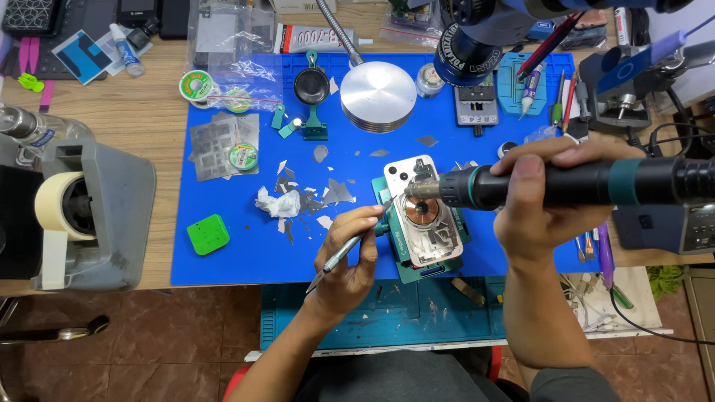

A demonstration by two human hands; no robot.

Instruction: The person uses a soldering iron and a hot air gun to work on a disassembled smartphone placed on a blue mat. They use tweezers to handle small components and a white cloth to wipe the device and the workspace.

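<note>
1. The wooden counter (149, 119) fills the upper half of the frame; a blue work mat (246, 246) covers its middle.
2. A grey tape dispenser (97, 216) with a cream roll stands at the left edge, off the mat.
3. Your right hand (547, 201), right of centre, has its fingers wrapped around the black handle of a hot-air tool (581, 184); the tool lies level, its metal nozzle pointing left over the upper part of the phone.
4. A round stack of metal discs (378, 95) sits at the top centre of the mat.
5. The phone (422, 212) lies back open at the centre of the frame, clamped in a green holder (417, 272); a copper coil shows inside it.
6. Your left hand (350, 257), just left of the phone, has its fingers pinched on a thin metal tool (344, 254); the tip reaches the phone's left edge.
7. A small green square pad (208, 234) rests at the mat's lower left; grey shards (328, 195) lie scattered left of the phone.
</note>
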